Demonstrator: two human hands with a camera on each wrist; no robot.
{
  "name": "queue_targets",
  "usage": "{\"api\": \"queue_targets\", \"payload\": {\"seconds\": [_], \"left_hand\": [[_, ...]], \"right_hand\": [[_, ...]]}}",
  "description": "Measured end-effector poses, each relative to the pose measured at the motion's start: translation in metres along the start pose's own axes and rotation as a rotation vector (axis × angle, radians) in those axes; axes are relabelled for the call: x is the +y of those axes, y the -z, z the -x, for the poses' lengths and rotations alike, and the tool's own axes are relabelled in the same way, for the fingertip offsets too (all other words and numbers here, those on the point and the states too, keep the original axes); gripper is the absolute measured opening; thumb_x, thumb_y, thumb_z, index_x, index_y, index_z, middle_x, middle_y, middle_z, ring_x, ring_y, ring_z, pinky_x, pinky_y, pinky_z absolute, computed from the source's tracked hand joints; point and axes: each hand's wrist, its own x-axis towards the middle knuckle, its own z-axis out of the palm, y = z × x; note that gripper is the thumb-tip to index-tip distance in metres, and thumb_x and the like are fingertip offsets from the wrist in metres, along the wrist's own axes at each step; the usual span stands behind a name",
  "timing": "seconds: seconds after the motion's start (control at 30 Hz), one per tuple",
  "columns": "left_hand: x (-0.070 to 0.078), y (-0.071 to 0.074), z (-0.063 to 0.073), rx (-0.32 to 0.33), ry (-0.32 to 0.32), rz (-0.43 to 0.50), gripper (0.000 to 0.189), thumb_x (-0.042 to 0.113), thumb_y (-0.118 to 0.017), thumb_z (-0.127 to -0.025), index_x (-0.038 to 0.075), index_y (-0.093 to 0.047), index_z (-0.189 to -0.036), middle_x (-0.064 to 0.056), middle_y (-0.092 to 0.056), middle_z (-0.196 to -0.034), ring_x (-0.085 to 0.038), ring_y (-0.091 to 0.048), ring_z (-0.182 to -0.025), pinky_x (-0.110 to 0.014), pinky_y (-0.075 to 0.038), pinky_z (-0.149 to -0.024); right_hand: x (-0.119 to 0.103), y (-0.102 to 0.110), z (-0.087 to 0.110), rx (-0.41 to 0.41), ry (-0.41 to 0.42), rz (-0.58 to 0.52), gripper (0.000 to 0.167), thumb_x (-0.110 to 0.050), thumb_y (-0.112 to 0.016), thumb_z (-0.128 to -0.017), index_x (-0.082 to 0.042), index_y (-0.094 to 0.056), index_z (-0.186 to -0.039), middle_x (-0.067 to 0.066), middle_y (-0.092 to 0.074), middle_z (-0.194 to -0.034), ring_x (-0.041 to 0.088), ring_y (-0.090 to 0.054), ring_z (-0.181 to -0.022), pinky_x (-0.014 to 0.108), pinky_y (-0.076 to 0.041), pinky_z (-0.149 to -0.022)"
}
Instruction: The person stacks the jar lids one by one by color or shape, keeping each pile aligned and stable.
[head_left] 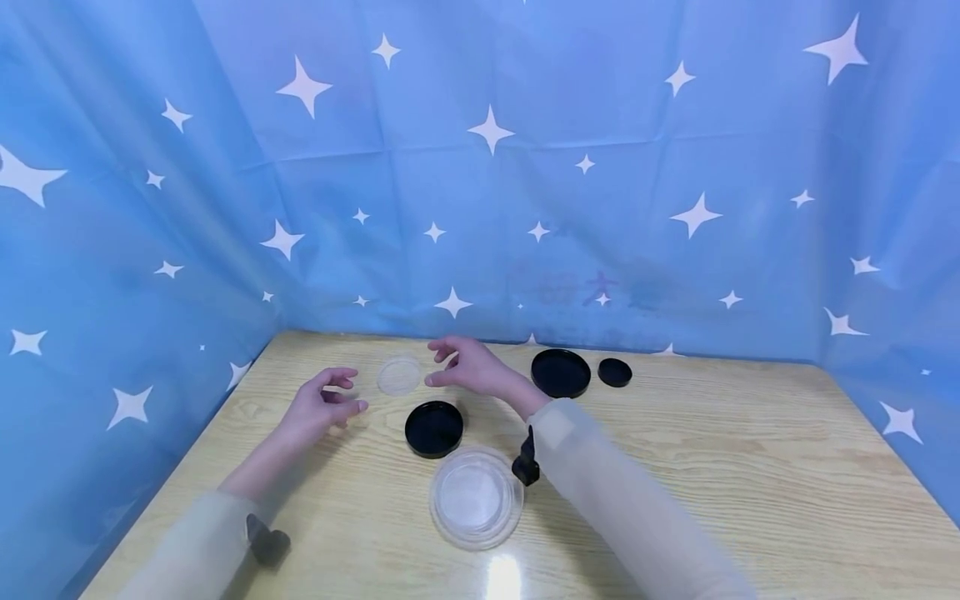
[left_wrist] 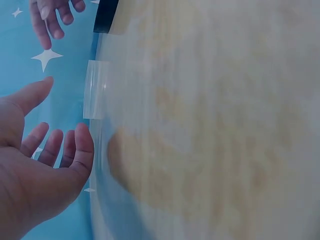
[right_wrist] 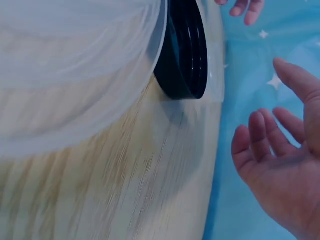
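Both the left hand (head_left: 322,404) and the right hand (head_left: 468,367) are hovering with thumbs standing apart from the fingers, neither gripping nor touching anything. The small clear container (head_left: 399,375) is resting on the wooden table (head_left: 735,433) between the two hands, gaps showing on both sides. The black lid (head_left: 433,429) is lying on the body side of the right hand; the larger clear container (head_left: 476,500) is sitting closer still to the person. Risks, in this reviewer's judgement: hands pressing unevenly could be sliding or tipping the small container; its transparency could be causing misjudged contact; a dipping right wrist could be knocking the larger container. Orientation: the small container is standing low and upright, its central axis pointing upward; its round outline is giving no long axis along the table. Which end is uncovered is remaining undetermined.
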Motion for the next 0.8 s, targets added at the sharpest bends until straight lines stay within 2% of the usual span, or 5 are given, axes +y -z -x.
{"api": "queue_targets", "payload": {"seconds": [0.17,0.4,0.63,0.8], "left_hand": [[0.001,-0.002,-0.009,-0.007,-0.001,-0.023,0.065,0.011,-0.080,-0.089,-0.003,-0.049,-0.145,-0.024,-0.051,-0.130,-0.022,-0.061,-0.097,-0.033,-0.057,-0.069],[0.002,-0.001,-0.019,0.009,0.027,0.000,0.065,0.010,-0.077,-0.090,-0.003,-0.047,-0.146,-0.025,-0.048,-0.132,-0.027,-0.059,-0.103,-0.031,-0.056,-0.068],[-0.002,-0.005,-0.031,-0.014,0.041,0.028,0.067,0.011,-0.077,-0.092,-0.003,-0.044,-0.148,-0.024,-0.047,-0.133,-0.029,-0.061,-0.107,-0.030,-0.057,-0.073],[-0.004,-0.006,-0.038,-0.005,0.046,0.046,0.067,0.009,-0.077,-0.092,-0.005,-0.043,-0.148,-0.024,-0.046,-0.131,-0.032,-0.061,-0.108,-0.030,-0.057,-0.073]], "right_hand": [[0.000,-0.006,-0.012,0.024,-0.023,0.005,0.062,-0.019,-0.078,-0.092,-0.003,-0.053,-0.146,0.020,-0.060,-0.129,0.029,-0.062,-0.110,0.036,-0.053,-0.089],[0.002,-0.012,-0.027,0.077,-0.085,-0.016,0.063,-0.025,-0.079,-0.092,-0.003,-0.054,-0.145,0.017,-0.060,-0.129,0.028,-0.058,-0.112,0.039,-0.051,-0.093],[0.008,-0.011,-0.031,0.078,-0.110,0.000,0.064,-0.023,-0.079,-0.091,-0.002,-0.054,-0.145,0.017,-0.061,-0.127,0.028,-0.058,-0.111,0.039,-0.052,-0.092],[0.008,-0.012,-0.034,0.065,-0.102,0.013,0.065,-0.022,-0.081,-0.089,-0.001,-0.054,-0.145,0.016,-0.062,-0.125,0.028,-0.060,-0.110,0.037,-0.052,-0.091]]}}
